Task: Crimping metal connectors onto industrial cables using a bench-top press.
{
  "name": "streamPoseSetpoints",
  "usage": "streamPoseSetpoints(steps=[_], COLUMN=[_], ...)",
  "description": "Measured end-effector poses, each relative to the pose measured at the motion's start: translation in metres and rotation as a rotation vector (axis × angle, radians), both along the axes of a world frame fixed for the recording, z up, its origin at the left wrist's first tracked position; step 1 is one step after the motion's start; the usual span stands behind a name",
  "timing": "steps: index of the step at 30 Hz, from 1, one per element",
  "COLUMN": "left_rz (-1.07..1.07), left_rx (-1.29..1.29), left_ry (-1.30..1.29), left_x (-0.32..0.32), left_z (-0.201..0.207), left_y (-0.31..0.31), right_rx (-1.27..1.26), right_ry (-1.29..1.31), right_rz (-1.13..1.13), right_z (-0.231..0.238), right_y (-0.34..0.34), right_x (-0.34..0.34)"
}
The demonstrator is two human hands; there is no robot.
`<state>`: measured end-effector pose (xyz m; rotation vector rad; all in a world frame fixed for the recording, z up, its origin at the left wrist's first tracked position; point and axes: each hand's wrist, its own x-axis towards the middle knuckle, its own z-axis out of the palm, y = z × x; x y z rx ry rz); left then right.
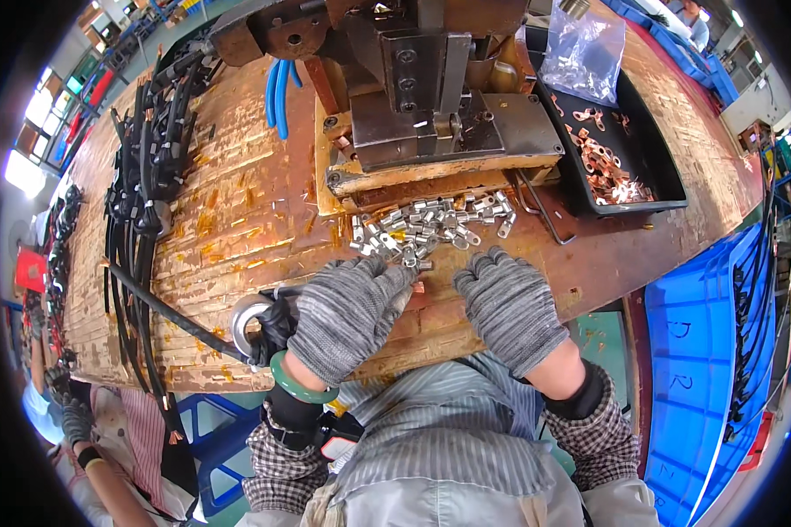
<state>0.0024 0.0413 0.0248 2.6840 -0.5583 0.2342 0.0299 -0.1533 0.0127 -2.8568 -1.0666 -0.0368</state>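
Silver cable lugs [439, 220] lie in a loose pile on the worn wooden bench [237, 206]. At the pile's near edge, my left hand [343, 307], in a grey knit glove, is closed with its fingertips on one cable lug [424, 264]. A small copper-coloured piece [418, 287] shows beside its thumb. My right hand [514, 307], gloved alike, rests just right of the pile with curled fingers pressed together; whatever they may hold is hidden. Beside my left wrist are a roll of tape [250, 323] and a black cable [176, 312].
A heavy metal press [439, 132] stands behind the pile. Right of it, a black tray [642, 176] holds copper lugs and a clear plastic bag [584, 53]. Black cables [141, 193] lie left. A blue crate [694, 369] stands right; another person's gloved hand [75, 420] shows far left.
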Motion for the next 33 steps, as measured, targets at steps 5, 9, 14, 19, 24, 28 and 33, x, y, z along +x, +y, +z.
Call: streamPoseSetpoints(steps=[5,9,14,19,24,28,33], left_rz=[-0.029,-0.044,-0.076,-0.038,-0.033,0.018,0.032], left_rx=[-0.120,-0.242,-0.297,-0.354,-0.349,-0.429,-0.447], left_ry=[0.073,0.039,0.028,0.032,-0.066,-0.020,0.053], left_x=[0.003,-0.001,0.001,-0.002,-0.004,-0.007,-0.003], left_z=[-0.001,0.000,-0.008,0.008,-0.009,-0.005,-0.007], left_y=[0.008,0.012,0.019,0.015,0.023,0.018,0.018], right_rx=[0.597,1.547,1.426,1.582,1.874,1.885,1.866], right_ry=[0.330,1.119,0.748,0.952,1.269,1.239,1.200], right_rz=[-0.153,-0.442,-0.252,-0.465,-0.399,-0.400,-0.408], right_z=[-0.006,0.004,-0.034,-0.015,-0.021,-0.020,-0.016], right_y=[-0.007,0.008,0.019,0.021,0.026,0.033,0.037], right_x=[-0.008,-0.019,-0.024,-0.027,-0.029,-0.034,-0.035])
